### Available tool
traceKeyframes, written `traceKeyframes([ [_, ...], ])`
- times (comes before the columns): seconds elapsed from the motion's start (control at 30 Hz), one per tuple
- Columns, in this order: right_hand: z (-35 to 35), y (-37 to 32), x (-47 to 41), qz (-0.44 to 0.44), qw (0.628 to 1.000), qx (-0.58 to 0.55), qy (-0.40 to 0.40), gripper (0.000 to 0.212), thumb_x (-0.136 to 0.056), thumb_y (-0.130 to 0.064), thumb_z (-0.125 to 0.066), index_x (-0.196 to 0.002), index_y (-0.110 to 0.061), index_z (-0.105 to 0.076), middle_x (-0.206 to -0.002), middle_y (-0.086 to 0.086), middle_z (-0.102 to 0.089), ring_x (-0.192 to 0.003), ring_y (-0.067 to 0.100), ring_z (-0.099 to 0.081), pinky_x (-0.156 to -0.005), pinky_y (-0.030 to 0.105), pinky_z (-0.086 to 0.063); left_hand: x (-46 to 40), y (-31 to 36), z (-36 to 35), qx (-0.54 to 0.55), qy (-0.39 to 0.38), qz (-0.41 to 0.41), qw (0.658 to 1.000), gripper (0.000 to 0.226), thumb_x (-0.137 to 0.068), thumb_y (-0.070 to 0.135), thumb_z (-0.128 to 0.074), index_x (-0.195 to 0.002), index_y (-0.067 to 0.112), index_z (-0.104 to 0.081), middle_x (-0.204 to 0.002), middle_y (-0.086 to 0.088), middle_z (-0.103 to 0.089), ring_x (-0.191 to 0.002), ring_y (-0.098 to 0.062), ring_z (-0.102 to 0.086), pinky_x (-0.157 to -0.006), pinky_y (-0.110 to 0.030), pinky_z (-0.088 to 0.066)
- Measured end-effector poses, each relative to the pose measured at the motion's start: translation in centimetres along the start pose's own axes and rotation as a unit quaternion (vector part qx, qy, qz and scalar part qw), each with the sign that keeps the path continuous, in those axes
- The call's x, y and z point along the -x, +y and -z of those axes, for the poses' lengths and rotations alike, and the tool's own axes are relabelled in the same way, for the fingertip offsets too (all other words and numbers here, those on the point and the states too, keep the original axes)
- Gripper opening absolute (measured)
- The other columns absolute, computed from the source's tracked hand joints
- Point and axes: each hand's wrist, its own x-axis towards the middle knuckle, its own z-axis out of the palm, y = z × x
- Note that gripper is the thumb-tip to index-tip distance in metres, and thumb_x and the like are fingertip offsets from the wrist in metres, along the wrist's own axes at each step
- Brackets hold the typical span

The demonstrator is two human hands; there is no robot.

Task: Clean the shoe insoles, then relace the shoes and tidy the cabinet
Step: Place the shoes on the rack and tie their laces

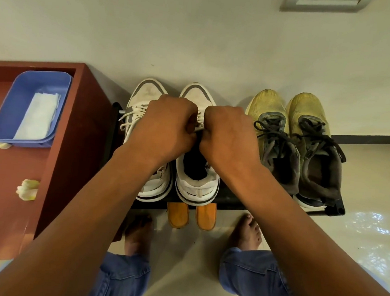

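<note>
Head view, looking down at a low black shoe rack point(236, 199) against the wall.

White pair on the rack, toes to the wall. Left white shoe point(145, 111) is laced, partly hidden by the forearm. Right white shoe point(197, 180) sits just beside it, touching along the sides — its dark opening shows below the hands.

Left hand point(167, 127) and right hand point(229, 139) meet knuckle to knuckle over the tongue of the right white shoe. Grip, both hands: fingers curled tight, each pinching the white lace point(199, 124) where the hands meet. How the lace runs beneath them is hidden.

Yellow pair point(291, 122) with dark laces stands to the right on the same rack, apart from the white pair.

Two orange insoles point(191, 214) stick out from under the rack's front edge, side by side, below the white pair.

Left of the rack — a red-brown table point(73, 138) carrying a blue tub point(18, 101) with a folded white cloth point(40, 114) in it. A pale crumpled wad point(27, 189) lies nearer on the table.

Bare feet and blue jeans show on the floor tiles.
</note>
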Motion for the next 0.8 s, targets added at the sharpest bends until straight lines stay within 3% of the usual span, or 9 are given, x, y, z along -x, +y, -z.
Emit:
traceKeyframes([
  [0.1,-0.1,1.2,-0.6,-0.013,0.997,-0.075,-0.025,0.01,-0.08,-0.023,-0.07,-0.081,-0.016,-0.062,-0.082,0.002,-0.064,-0.076,0.025,-0.062,-0.062,0.033,-0.05,0.1,-1.1,0.7,0.084,-0.048,0.026,0.995,0.009,-0.074,0.021,-0.07,-0.069,0.023,-0.063,-0.067,0.007,-0.063,-0.071,-0.015,-0.061,-0.064,-0.029,-0.046],
  [0.17,0.6,2.1,-0.7,-0.04,0.986,-0.148,-0.067,0.011,-0.076,-0.027,-0.075,-0.08,-0.019,-0.069,-0.077,-0.003,-0.067,-0.075,0.019,-0.066,-0.069,0.033,-0.056,0.2,-1.8,1.2,0.133,-0.048,0.052,0.989,0.005,-0.069,0.022,-0.065,-0.071,0.024,-0.069,-0.069,0.006,-0.069,-0.071,-0.013,-0.065,-0.071,-0.036,-0.057],
  [0.23,1.0,2.9,-0.7,-0.063,0.975,-0.198,-0.085,0.003,-0.077,-0.021,-0.075,-0.078,-0.018,-0.073,-0.07,-0.008,-0.067,-0.068,0.01,-0.066,-0.066,0.025,-0.056,0.2,-2.5,1.5,0.143,-0.035,0.066,0.987,0.01,-0.07,0.017,-0.066,-0.074,0.025,-0.071,-0.071,0.006,-0.071,-0.071,-0.013,-0.066,-0.075,-0.041,-0.06],
  [0.3,0.9,3.7,-0.7,-0.079,0.973,-0.21,-0.054,0.004,-0.081,-0.015,-0.07,-0.081,-0.015,-0.074,-0.067,-0.011,-0.065,-0.063,0.005,-0.064,-0.06,0.014,-0.052,0.1,-2.6,1.6,0.129,-0.032,0.074,0.988,0.017,-0.073,0.011,-0.07,-0.079,0.026,-0.073,-0.07,0.005,-0.071,-0.072,-0.012,-0.067,-0.077,-0.042,-0.06],
  [0.43,0.1,4.4,-0.9,-0.083,0.977,-0.191,-0.041,0.014,-0.082,-0.013,-0.071,-0.094,-0.02,-0.074,-0.078,-0.01,-0.064,-0.074,0.016,-0.067,-0.075,0.031,-0.058,0.0,-2.1,1.4,0.075,-0.053,0.084,0.992,0.029,-0.073,0.013,-0.069,-0.094,0.032,-0.076,-0.07,0.009,-0.068,-0.079,-0.016,-0.067,-0.078,-0.041,-0.059],
  [0.6,-0.7,4.2,-1.2,-0.079,0.984,-0.156,-0.044,0.024,-0.082,-0.019,-0.075,-0.102,-0.032,-0.079,-0.096,-0.002,-0.075,-0.083,0.018,-0.07,-0.082,0.035,-0.06,0.2,-1.5,1.1,0.065,-0.03,0.131,0.989,0.023,-0.081,0.02,-0.06,-0.09,0.031,-0.078,-0.067,0.007,-0.071,-0.073,-0.017,-0.069,-0.073,-0.04,-0.06],
  [0.8,-1.0,3.5,-1.3,-0.09,0.986,-0.142,-0.015,0.016,-0.084,-0.02,-0.068,-0.09,-0.029,-0.08,-0.087,-0.003,-0.074,-0.08,0.024,-0.069,-0.074,0.041,-0.061,0.0,-1.2,0.4,0.084,0.039,0.162,0.982,0.02,-0.086,0.023,-0.063,-0.091,0.028,-0.082,-0.083,0.007,-0.075,-0.082,-0.018,-0.069,-0.078,-0.036,-0.059],
])
